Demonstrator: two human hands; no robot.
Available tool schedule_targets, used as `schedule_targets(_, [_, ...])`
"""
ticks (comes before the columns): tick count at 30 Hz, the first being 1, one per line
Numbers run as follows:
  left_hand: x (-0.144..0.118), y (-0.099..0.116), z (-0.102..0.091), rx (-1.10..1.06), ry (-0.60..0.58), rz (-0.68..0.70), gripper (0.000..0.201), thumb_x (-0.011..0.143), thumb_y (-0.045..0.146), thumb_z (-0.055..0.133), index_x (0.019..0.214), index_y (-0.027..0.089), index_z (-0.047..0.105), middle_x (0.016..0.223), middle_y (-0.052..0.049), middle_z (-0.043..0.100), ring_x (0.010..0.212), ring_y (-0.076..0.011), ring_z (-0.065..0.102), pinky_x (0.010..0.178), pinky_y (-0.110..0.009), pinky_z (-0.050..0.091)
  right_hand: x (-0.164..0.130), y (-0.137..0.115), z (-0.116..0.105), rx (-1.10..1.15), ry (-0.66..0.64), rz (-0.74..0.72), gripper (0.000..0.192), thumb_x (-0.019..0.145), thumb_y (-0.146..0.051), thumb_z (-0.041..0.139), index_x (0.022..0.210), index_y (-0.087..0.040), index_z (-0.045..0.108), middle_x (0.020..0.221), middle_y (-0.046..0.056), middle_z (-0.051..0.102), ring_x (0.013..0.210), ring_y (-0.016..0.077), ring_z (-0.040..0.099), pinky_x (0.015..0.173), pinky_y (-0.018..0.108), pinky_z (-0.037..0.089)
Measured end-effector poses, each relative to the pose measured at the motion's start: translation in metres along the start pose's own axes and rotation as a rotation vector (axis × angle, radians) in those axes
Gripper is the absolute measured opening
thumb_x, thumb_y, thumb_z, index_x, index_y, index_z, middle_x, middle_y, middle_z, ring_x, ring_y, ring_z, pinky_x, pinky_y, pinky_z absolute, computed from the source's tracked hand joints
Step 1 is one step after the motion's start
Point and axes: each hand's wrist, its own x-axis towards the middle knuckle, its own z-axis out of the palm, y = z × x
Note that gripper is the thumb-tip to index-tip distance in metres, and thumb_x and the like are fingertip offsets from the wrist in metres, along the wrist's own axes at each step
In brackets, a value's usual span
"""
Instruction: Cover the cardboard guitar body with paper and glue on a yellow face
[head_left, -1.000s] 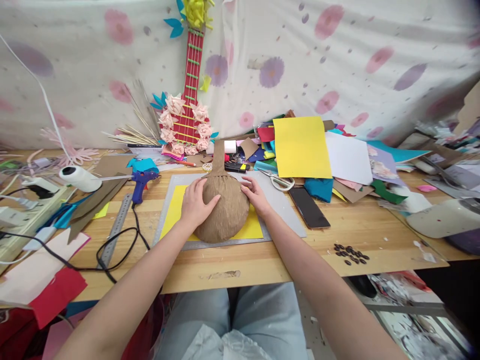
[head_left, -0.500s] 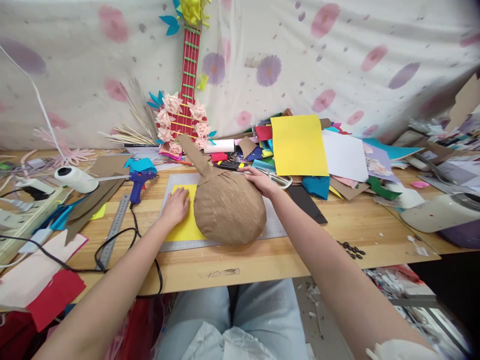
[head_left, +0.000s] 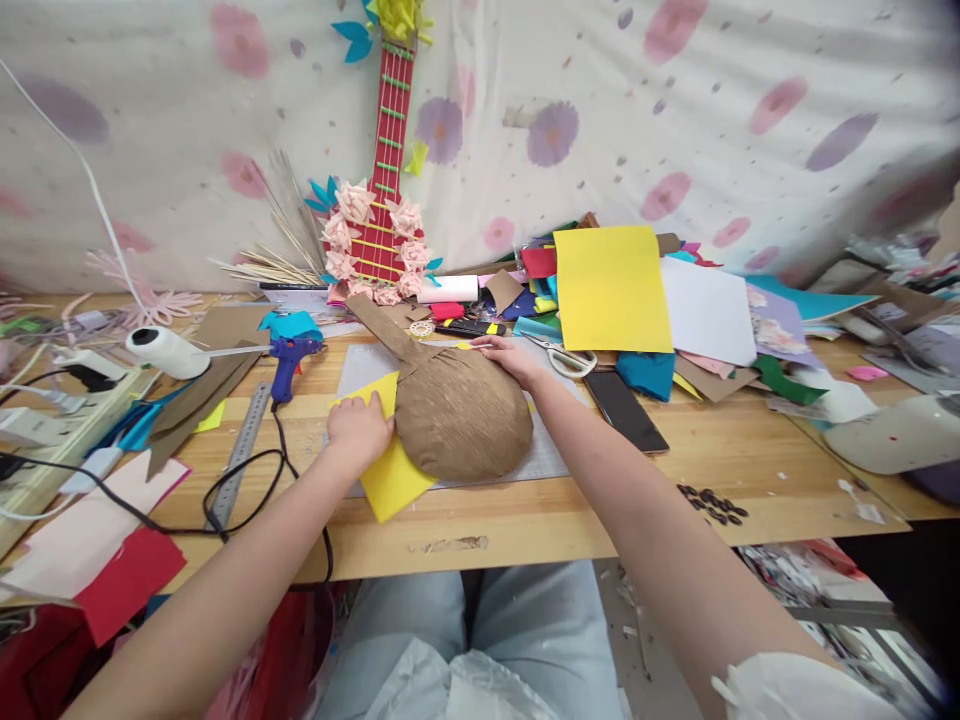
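A rounded brown paper-covered body with a short neck (head_left: 463, 415) lies on the grey cutting mat (head_left: 551, 455), its neck pointing to the far left. Beneath it sits a yellow sheet of paper (head_left: 394, 485), turned at an angle, with a corner jutting toward me. My left hand (head_left: 360, 430) has its fingers curled at the sheet's left edge, thumb close to the brown body. Across the body's far right rim rests my right hand (head_left: 511, 360), fingers stretched out. Something thin and pale shows by its fingertips, too small to name.
A blue glue gun (head_left: 291, 362) and a steel ruler (head_left: 240, 455) lie left, among a looping black cord. White-handled scissors (head_left: 570, 362) and a black phone (head_left: 624, 412) lie right. A red paper guitar (head_left: 390, 150) stands behind. Small dark pieces (head_left: 712, 503) lie at front right.
The yellow sheet has turned under the brown body, and its near corner now sticks out toward me. My left hand has curled at its edge. My right hand stays at the rim.
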Motion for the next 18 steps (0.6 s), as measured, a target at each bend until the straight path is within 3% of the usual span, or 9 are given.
schedule_targets(2, [0.006,-0.006,-0.012,0.024,0.019,0.062,0.053,0.081,0.046,0.042,0.115,0.009,0.056,0.105,-0.023,0.062,0.106,-0.0361,0.054,0.088,-0.047,0.040,0.001,-0.005,-0.007,0.005,0.005,0.004,0.023,0.061,-0.027,0.064,0.084,-0.025,0.067,0.083,-0.002,0.065,0.076,0.0145,0.054,0.071,0.028,0.040])
schedule_targets(4, [0.014,-0.017,-0.014,-0.016,0.085,0.259,0.054,0.078,0.046,0.047,0.119,0.011,0.055,0.118,-0.021,0.056,0.117,-0.0345,0.046,0.097,-0.044,0.035,0.004,-0.007,-0.014,0.039,0.013,0.016,0.026,0.061,-0.027,0.064,0.086,-0.024,0.066,0.081,-0.003,0.064,0.072,0.0132,0.054,0.069,0.028,0.040])
schedule_targets(6, [0.022,-0.028,-0.006,-0.125,0.058,0.525,0.062,0.077,0.048,0.049,0.128,0.014,0.048,0.138,-0.016,0.042,0.131,-0.0301,0.032,0.106,-0.040,0.026,0.007,-0.007,-0.019,0.075,0.025,0.022,0.028,0.060,-0.027,0.064,0.087,-0.023,0.065,0.076,-0.003,0.063,0.068,0.0124,0.053,0.067,0.027,0.040])
schedule_targets(8, [0.024,-0.034,0.009,-0.233,-0.023,0.644,0.065,0.078,0.052,0.047,0.133,0.018,0.042,0.145,-0.011,0.034,0.135,-0.0255,0.025,0.109,-0.037,0.023,0.009,-0.006,-0.022,0.102,0.028,0.018,0.028,0.059,-0.027,0.065,0.087,-0.022,0.064,0.074,-0.003,0.062,0.065,0.0119,0.052,0.064,0.026,0.040])
schedule_targets(11, [0.009,-0.021,0.027,-0.234,0.023,0.539,0.064,0.083,0.051,0.040,0.134,0.014,0.041,0.144,-0.015,0.034,0.135,-0.0272,0.026,0.110,-0.042,0.019,0.012,-0.008,-0.021,0.125,0.006,0.020,0.028,0.059,-0.025,0.065,0.087,-0.023,0.065,0.071,-0.004,0.061,0.063,0.0117,0.051,0.062,0.026,0.039])
schedule_targets(13, [-0.009,-0.003,0.027,-0.164,0.060,0.421,0.062,0.083,0.046,0.043,0.131,0.007,0.044,0.140,-0.021,0.037,0.132,-0.0317,0.030,0.108,-0.046,0.020,0.014,-0.013,-0.017,0.127,-0.006,0.023,0.026,0.060,-0.023,0.064,0.086,-0.022,0.065,0.071,-0.003,0.061,0.064,0.0117,0.051,0.064,0.027,0.039])
schedule_targets(16, [-0.035,0.024,0.006,-0.085,0.025,0.365,0.054,0.079,0.045,0.050,0.115,0.006,0.059,0.128,-0.026,0.050,0.121,-0.0368,0.044,0.100,-0.047,0.031,0.016,-0.022,-0.014,0.093,-0.023,0.020,0.019,0.062,-0.021,0.063,0.081,-0.021,0.067,0.074,-0.002,0.063,0.067,0.0124,0.052,0.071,0.029,0.040])
schedule_targets(18, [-0.044,0.032,-0.016,-0.032,-0.098,0.298,0.044,0.080,0.043,0.047,0.099,0.008,0.067,0.105,-0.026,0.063,0.101,-0.0372,0.058,0.084,-0.046,0.042,0.017,-0.026,-0.015,0.053,-0.054,0.036,0.016,0.064,-0.021,0.063,0.079,-0.020,0.068,0.075,-0.001,0.064,0.069,0.0132,0.052,0.074,0.031,0.040])
